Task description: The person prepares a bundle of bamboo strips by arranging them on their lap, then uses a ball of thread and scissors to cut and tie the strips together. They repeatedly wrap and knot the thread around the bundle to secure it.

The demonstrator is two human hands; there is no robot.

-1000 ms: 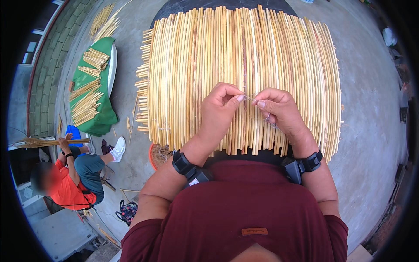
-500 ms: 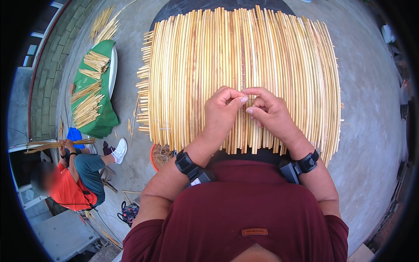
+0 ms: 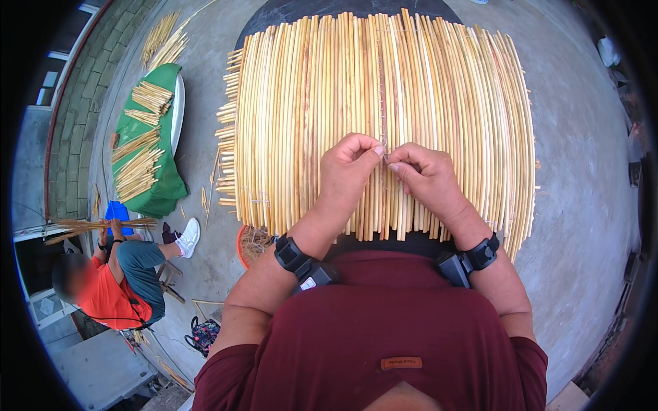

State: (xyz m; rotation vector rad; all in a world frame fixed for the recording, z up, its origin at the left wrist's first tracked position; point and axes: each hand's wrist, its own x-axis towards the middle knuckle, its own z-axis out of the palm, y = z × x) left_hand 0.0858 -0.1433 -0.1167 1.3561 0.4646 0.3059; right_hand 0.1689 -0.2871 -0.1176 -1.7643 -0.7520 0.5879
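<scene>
A mat of pale straw-coloured reed sticks (image 3: 288, 123), laid side by side, spreads before me on a dark round table (image 3: 264, 14). A line of thin thread stitches (image 3: 382, 89) runs along its middle. Over the near half of the mat, my left hand (image 3: 348, 170) pinches the thin thread (image 3: 384, 142) between thumb and forefinger. Close beside it on the right, my right hand (image 3: 430, 175) is closed in a pinch on the same thread. The fingertips of the two hands are slightly apart. Where the thread ends is too fine to make out.
At the left, bundles of cut reeds (image 3: 139, 171) lie on a green cloth (image 3: 157, 198) over a table. A seated co-worker (image 3: 120, 291) holds long reeds (image 3: 89, 226) beside a blue container (image 3: 118, 214). An orange-rimmed basket (image 3: 243, 250) stands under the mat's near left corner.
My right hand's forefinger has drawn back from my left fingertips and now meets the thumb in a pinch. My left hand has barely moved. The co-worker's reeds have shifted slightly right.
</scene>
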